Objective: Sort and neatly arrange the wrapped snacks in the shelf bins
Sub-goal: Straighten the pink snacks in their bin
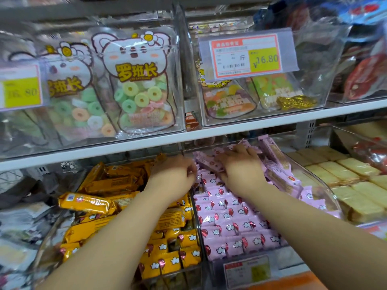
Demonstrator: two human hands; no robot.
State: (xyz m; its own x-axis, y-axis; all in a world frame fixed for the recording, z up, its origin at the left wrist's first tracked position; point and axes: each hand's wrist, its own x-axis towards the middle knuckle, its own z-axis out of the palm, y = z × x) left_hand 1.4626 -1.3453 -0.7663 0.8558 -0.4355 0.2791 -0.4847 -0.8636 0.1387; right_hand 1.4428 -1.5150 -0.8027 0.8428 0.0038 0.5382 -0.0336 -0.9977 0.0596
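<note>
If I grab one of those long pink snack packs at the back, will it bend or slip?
It would probably stay stiff: the long pink pack keeps a straight, boxy shape leaning in the clear bin. Its shiny wrapper looks a little slippery. The wafer pictured on it suggests it's light and might crack if squeezed.

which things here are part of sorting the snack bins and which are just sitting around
Job: pink wrapped snacks, orange wrapped snacks, left hand, right hand.
Just there: ring candy bags, price tag, gold fish packet.
</note>
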